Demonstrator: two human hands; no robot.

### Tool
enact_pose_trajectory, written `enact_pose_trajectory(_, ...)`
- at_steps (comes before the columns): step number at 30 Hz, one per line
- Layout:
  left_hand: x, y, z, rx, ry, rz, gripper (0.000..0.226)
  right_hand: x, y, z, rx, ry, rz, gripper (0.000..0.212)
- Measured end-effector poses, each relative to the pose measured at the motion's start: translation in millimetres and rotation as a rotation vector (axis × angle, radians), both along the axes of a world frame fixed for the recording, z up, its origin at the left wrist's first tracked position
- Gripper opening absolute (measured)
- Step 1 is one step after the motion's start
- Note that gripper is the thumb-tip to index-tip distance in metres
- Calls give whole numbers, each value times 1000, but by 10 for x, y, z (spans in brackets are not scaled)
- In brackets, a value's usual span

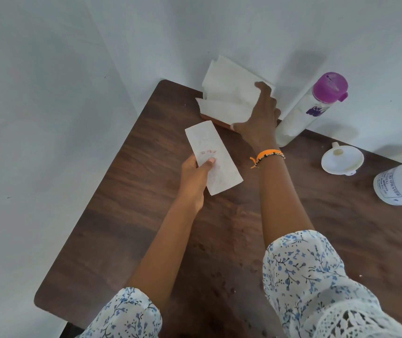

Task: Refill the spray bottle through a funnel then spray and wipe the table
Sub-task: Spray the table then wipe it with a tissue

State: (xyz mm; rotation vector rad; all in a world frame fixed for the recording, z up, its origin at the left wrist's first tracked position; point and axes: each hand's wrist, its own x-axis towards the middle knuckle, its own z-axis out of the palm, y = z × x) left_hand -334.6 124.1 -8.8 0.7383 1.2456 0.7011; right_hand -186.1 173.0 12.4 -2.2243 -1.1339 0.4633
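While her left hand (196, 176) pinches a folded napkin (213, 158) for wiping the counter (127, 228), her right hand (259, 115) apparently steadies the holder (215, 119), fingers spread.

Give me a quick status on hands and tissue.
Left hand pinches folded tissue. Right hand rests on napkin stack at the table's far edge. Funnel lies apart; nothing blocking.

Blue-flowered white sleeves (300, 272), orange bracelet (267, 154)
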Motion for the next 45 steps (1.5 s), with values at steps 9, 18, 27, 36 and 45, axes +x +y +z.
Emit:
enact_pose_trajectory(9,-26,9,-40,-28,13,1,18,134,61,-290,0,-307,121,28)
enact_pose_trajectory(18,-43,17,-80,-61,31,8,21,231,182,-87,400,-129,-188,18)
enact_pose_trajectory(27,-15,-5,-52,-62,47,-6,23,336,464,-86,155,-741,-17,37)
enact_pose_trajectory(36,-9,-19,-58,-58,25,-16,21,250,389,-214,-75,-721,178,64)
enact_pose_trajectory(45,11,-32,-59,-57,14,-14,20,203,417,-196,152,-592,178,39)
